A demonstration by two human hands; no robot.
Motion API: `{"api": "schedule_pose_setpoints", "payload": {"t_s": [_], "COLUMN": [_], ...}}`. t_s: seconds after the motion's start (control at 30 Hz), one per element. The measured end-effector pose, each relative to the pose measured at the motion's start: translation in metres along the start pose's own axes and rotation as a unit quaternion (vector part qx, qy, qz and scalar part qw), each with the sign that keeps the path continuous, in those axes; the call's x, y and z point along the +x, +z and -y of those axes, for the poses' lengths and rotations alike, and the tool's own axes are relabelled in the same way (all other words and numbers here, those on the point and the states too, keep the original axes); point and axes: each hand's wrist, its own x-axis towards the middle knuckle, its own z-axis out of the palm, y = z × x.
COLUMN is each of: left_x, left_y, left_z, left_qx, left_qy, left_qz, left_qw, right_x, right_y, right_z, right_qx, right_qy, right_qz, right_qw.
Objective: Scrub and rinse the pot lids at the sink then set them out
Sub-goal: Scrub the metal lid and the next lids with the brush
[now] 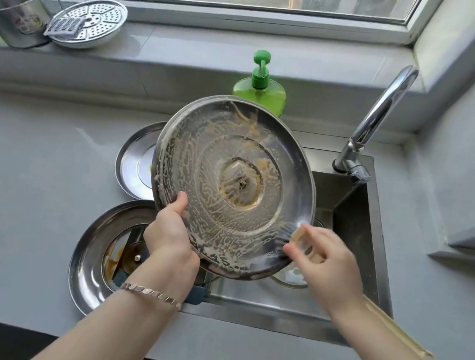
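A large steel pot lid (pixel 232 161), underside up and smeared with brownish suds, is tilted over the sink (pixel 355 212). My left hand (pixel 169 228) grips its lower left rim, thumb on the inside. My right hand (pixel 320 262) holds a long-handled brush (pixel 286 235) whose dark bristles press on the lid's lower right rim. Two more steel lids lie on the counter to the left: one (pixel 133 164) behind, and one (pixel 95 255) nearer with brown stains, both partly hidden.
A green soap pump bottle (pixel 259 87) stands behind the lid. The chrome tap (pixel 378 119) rises at the sink's back right. On the window ledge at the far left sit a steel cup (pixel 11 14) and a perforated steamer plate (pixel 100 22) with a grater.
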Motion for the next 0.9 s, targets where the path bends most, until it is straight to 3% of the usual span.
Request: {"api": "schedule_pose_setpoints", "payload": {"t_s": [0.1,0.33,0.5,0.67,0.8,0.9], "left_x": [0.002,-0.001,0.006,-0.002,-0.001,-0.004], "left_y": [0.001,0.004,-0.002,0.002,-0.001,0.000], "left_z": [-0.003,0.003,-0.002,-0.002,-0.005,-0.007], "left_qx": [-0.012,-0.009,-0.024,-0.020,-0.016,-0.018], "left_qy": [0.001,-0.026,-0.020,-0.022,-0.005,-0.003], "left_qz": [-0.010,-0.009,-0.033,-0.021,-0.030,-0.027], "left_qw": [1.000,1.000,0.999,0.999,0.999,0.999], "right_x": [0.000,-0.041,-0.017,-0.031,0.007,-0.001], "right_y": [-0.005,0.012,-0.003,0.015,-0.002,0.004], "right_z": [0.004,0.045,0.023,0.038,0.006,0.006], "right_qx": [-0.002,-0.002,-0.037,-0.036,-0.065,-0.071], "right_qy": [0.000,-0.146,-0.061,-0.146,-0.002,-0.034], "right_qz": [-0.008,0.064,0.018,0.098,0.053,0.047], "right_qw": [1.000,0.987,0.997,0.984,0.996,0.996]}}
